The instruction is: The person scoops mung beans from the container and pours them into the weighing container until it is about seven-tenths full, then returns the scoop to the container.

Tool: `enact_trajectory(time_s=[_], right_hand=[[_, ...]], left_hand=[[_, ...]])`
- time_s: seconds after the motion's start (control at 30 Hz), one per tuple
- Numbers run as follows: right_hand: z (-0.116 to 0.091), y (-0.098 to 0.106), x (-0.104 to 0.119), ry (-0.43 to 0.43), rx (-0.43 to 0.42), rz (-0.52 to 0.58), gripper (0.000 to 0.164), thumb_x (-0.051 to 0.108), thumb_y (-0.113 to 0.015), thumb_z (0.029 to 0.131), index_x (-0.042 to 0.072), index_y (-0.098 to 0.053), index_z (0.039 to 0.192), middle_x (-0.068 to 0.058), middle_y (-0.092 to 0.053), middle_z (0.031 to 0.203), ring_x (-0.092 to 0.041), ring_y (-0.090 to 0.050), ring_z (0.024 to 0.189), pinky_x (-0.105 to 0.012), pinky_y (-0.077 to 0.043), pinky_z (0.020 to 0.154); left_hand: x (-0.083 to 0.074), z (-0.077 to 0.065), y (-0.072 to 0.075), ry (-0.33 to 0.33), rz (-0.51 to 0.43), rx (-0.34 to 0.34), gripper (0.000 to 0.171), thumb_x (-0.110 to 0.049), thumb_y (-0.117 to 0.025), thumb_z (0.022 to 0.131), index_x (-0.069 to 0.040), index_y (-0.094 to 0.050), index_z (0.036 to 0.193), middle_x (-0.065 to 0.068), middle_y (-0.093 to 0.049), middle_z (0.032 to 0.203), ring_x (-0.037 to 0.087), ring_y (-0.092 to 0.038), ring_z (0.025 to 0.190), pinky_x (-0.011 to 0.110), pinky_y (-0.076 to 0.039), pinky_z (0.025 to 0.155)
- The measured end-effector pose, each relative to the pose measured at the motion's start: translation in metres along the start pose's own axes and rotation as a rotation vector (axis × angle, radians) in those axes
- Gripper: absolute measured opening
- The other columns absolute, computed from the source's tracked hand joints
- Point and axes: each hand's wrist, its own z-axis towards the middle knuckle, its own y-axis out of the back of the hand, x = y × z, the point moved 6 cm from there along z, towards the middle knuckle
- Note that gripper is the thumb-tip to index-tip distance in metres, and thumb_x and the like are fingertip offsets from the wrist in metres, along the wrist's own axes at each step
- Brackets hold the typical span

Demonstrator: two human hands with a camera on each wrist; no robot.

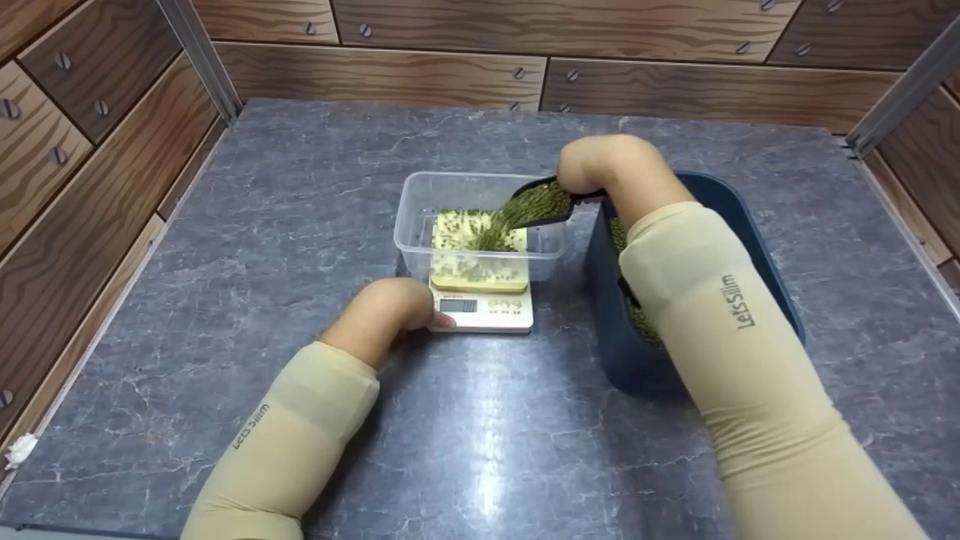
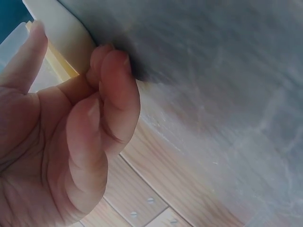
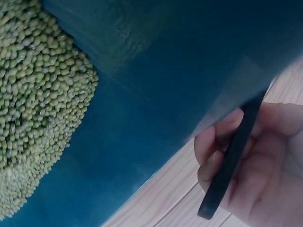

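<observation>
In the head view my right hand (image 1: 600,163) grips the handle of a black scoop (image 1: 551,220), tilted over a clear plastic container (image 1: 409,217). Green mung beans (image 1: 541,201) pour from its lip into the container. Underneath, a white kitchen scale (image 1: 487,321) with a yellow platform (image 1: 480,286) bears the container. My left hand (image 1: 397,304) holds the scale's front left corner, thumb on top beside the display. In the left wrist view its other fingers (image 2: 118,94) curl beside the scale's edge. The right wrist view shows the scoop's handle (image 3: 229,163) between my right fingers.
A deep blue bin (image 1: 611,330) with more mung beans (image 3: 38,90) stands right of the scale, beneath my right forearm. Wood-patterned walls (image 1: 420,71) border the grey marbled tabletop (image 1: 315,187). A small white scrap (image 1: 21,450) lies at the left edge.
</observation>
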Motion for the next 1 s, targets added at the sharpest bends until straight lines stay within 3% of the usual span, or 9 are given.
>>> enact_trajectory(time_s=[0.27, 0.4, 0.53, 0.8, 1.0], right_hand=[[0.002, -0.005, 0.007, -0.028, -0.021, -0.080, 0.020, -0.001, -0.034, 0.085, 0.003, -0.052, 0.077, -0.015, -0.051, 0.091, -0.027, -0.045, 0.079, -0.038, -0.039, 0.069], [0.000, -0.005, 0.011, -0.053, -0.093, -0.092, 0.022, 0.003, -0.038, 0.086, 0.000, -0.059, 0.091, -0.016, -0.056, 0.099, -0.028, -0.050, 0.081, -0.042, -0.043, 0.074], [-0.001, -0.003, 0.018, -0.078, -0.161, -0.152, 0.018, 0.005, -0.044, 0.085, 0.003, -0.061, 0.091, -0.015, -0.060, 0.101, -0.028, -0.054, 0.082, -0.045, -0.047, 0.072], [0.001, -0.006, 0.034, -0.017, -0.257, -0.367, 0.010, 0.008, -0.054, 0.085, 0.006, -0.064, 0.088, -0.013, -0.063, 0.095, -0.030, -0.059, 0.083, -0.045, -0.050, 0.072], [-0.002, -0.004, 0.031, 0.018, -0.315, -0.358, 0.009, 0.008, -0.054, 0.084, 0.005, -0.064, 0.084, -0.014, -0.064, 0.092, -0.031, -0.059, 0.081, -0.046, -0.049, 0.072]], left_hand=[[0.000, -0.002, 0.001, -0.003, 0.002, -0.017, 0.068, -0.054, -0.059, 0.080, 0.006, -0.055, 0.112, 0.014, -0.061, 0.104, 0.027, -0.057, 0.100, 0.037, -0.043, 0.092], [0.001, -0.002, 0.001, 0.010, -0.002, -0.005, 0.070, -0.055, -0.058, 0.080, 0.006, -0.054, 0.114, 0.013, -0.061, 0.102, 0.025, -0.057, 0.100, 0.036, -0.043, 0.092], [0.001, -0.002, 0.001, 0.017, -0.003, -0.001, 0.071, -0.056, -0.057, 0.080, 0.005, -0.053, 0.115, 0.013, -0.062, 0.102, 0.025, -0.056, 0.101, 0.036, -0.042, 0.093], [0.001, -0.003, 0.000, 0.007, -0.015, -0.019, 0.074, -0.055, -0.059, 0.080, 0.007, -0.049, 0.121, 0.016, -0.057, 0.116, 0.028, -0.051, 0.112, 0.038, -0.035, 0.101], [0.002, -0.003, 0.001, 0.026, -0.035, -0.017, 0.077, -0.054, -0.060, 0.079, 0.007, -0.045, 0.124, 0.016, -0.054, 0.120, 0.028, -0.048, 0.115, 0.038, -0.034, 0.102]])
